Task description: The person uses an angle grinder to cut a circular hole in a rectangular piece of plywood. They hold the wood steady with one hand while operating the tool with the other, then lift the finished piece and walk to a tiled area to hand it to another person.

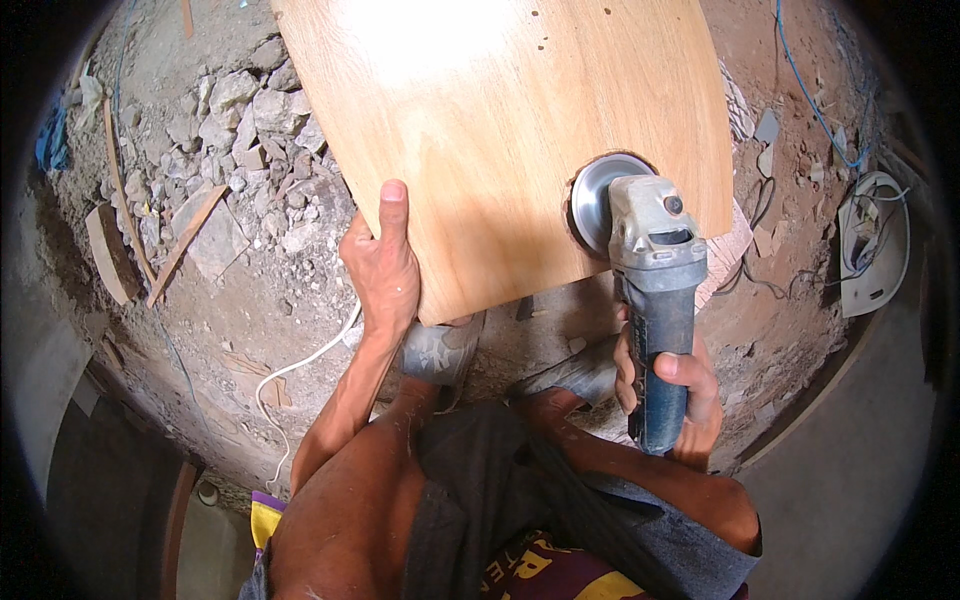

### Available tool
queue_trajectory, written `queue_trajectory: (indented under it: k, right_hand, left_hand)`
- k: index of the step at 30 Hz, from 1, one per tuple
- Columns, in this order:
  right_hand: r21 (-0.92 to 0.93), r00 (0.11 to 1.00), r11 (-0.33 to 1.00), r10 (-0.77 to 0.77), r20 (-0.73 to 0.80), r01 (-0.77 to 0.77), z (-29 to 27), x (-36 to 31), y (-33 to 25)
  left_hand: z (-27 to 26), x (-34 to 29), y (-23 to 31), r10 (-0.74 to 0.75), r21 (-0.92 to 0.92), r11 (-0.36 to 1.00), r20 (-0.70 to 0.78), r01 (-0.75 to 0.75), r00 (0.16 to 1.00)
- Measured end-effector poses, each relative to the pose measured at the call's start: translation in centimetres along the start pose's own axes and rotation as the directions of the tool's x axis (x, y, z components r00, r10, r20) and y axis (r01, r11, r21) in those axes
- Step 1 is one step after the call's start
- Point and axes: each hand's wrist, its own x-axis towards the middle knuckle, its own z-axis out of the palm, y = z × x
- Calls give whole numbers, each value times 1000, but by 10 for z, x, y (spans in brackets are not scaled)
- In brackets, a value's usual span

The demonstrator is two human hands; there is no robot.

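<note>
A wooden panel point(480, 160) with pale brown grain lies in front of me, its far left part washed out by glare. My left hand point(385, 255) grips the panel's left edge near its close corner, thumb on top and fingers underneath. In my right hand point(690, 390) is an angle grinder point(655, 310), blue-bodied with a worn grey metal head, the fingers wrapped round its body. The grinder's round disc guard point(605, 200) sits at a rounded cutout near the panel's right close edge. Whether the disc touches the wood is hidden beneath the guard.
Broken stones point(245, 115) heap up left of the panel, with wood strips point(187, 245) beside them. A white cable point(270, 385) runs near my left leg. At the right lie a white plastic frame point(872, 245) and a blue cord point(815, 105). My slippered feet point(440, 350) are below the panel.
</note>
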Motion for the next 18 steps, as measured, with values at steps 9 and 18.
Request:
queue_trajectory:
  k: [9,18]
  right_hand:
    - [-43,1000,999,-6,-18,5,2,0,0]
    - [-78,999,997,-5,-52,1,4,-4,0]
  left_hand:
    - [-1,1,0,-17,1,1000,11,17,1000]
    - [-4,6,4,-32,19,999,36,31,999]
